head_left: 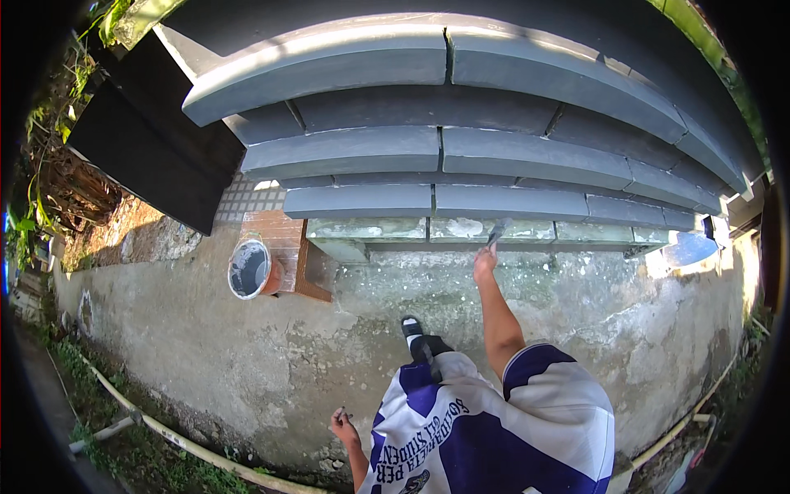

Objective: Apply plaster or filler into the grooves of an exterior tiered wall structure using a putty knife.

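Note:
My right hand (485,262) reaches forward and grips a small scraper (496,234) with a dark handle. Its greyish blade rests at the pale, patchy face of the lowest step (461,229), just below the grey-painted treads. Down by my left side, my left hand (344,426) hangs over the concrete with its fingers curled together; whether anything small is between them is too small to make out. An orange-brown bucket (271,276) with grey, paint-like matter inside stands on a low wooden bench (284,230), left of the lowest step.
Grey steps (354,152) rise ahead with overhanging edges. A dark panel (148,144) leans at the far left. Worn concrete (329,354) with pale specks lies underfoot. A pale pipe (189,445) runs along the near left edge, and a bluish rounded object (690,249) sits at the right.

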A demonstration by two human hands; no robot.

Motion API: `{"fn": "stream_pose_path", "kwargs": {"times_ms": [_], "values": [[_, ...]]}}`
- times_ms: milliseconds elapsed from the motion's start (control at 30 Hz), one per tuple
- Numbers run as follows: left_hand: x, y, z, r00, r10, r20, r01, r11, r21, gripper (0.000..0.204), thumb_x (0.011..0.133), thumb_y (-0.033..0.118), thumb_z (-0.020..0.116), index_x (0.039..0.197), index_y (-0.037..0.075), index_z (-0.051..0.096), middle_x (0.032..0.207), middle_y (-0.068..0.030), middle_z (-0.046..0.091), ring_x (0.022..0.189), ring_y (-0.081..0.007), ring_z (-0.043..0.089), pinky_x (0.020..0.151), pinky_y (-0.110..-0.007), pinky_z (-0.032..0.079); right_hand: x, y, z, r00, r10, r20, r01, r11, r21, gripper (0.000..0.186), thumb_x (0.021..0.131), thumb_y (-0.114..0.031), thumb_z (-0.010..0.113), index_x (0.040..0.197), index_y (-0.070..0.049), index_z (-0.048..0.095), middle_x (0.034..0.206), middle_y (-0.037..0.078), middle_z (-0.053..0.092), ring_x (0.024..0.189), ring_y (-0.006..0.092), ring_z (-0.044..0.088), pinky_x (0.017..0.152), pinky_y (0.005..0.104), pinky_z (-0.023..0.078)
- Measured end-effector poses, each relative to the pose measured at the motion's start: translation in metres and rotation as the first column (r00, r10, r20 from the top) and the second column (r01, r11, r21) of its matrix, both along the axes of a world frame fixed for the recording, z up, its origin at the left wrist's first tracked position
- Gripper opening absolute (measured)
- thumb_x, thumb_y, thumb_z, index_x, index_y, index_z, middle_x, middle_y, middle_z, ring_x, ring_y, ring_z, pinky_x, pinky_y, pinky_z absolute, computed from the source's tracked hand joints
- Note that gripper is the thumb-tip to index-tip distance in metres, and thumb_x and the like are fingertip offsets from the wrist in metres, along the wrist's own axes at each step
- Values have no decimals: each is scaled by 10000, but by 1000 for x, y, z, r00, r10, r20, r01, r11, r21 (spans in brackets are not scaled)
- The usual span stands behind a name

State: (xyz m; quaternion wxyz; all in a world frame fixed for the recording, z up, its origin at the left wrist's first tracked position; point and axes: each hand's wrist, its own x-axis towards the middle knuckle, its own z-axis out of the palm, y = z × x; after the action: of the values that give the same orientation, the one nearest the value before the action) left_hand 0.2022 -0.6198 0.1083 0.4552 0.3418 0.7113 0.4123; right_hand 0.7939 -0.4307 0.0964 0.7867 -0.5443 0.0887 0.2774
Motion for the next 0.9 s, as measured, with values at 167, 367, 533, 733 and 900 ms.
{"fn": "stream_pose_path", "kwargs": {"times_ms": [167,367,533,733,900], "values": [[7,73,-1,1000,-5,-30,5,1000,12,178,849,-5,477,1011,21,546,982,-54,601,767,-132,569,637,-240,448,-34,102,-2,978,-161,-130,178,974,137,667,906,-31,393,1433,-295,81,727,-19,372,515,75,343,459,228,329],[36,133,27,996,-89,-9,88,990,-115,170,875,58,487,1029,81,554,1009,-16,614,740,-96,589,501,-193,348,-106,94,-30,915,394,-92,-404,897,-181,572,868,12,458,1362,-261,365,746,-32,474,584,78,406,509,233,379],[32,161,30,985,-167,-32,161,977,-139,163,880,71,486,1028,91,552,948,2,600,740,-100,596,503,-195,346,-26,35,-39,821,511,253,-372,816,-442,461,873,-30,489,1292,-220,463,702,-45,386,596,79,302,553,213,314],[24,186,31,978,-210,-14,205,967,-150,162,876,78,493,1024,88,555,918,1,586,744,-111,601,504,-198,345,41,-15,-21,978,-131,161,155,977,-144,510,902,-3,422,1376,-171,336,688,-58,377,574,56,333,519,201,319],[20,203,33,956,-292,-30,284,945,-161,159,870,75,491,1013,82,560,916,0,592,736,-108,601,496,-197,345,-7,63,-20,984,-138,114,153,980,-128,548,924,-39,408,1416,-207,235,715,-34,382,562,68,333,496,224,326]]}}
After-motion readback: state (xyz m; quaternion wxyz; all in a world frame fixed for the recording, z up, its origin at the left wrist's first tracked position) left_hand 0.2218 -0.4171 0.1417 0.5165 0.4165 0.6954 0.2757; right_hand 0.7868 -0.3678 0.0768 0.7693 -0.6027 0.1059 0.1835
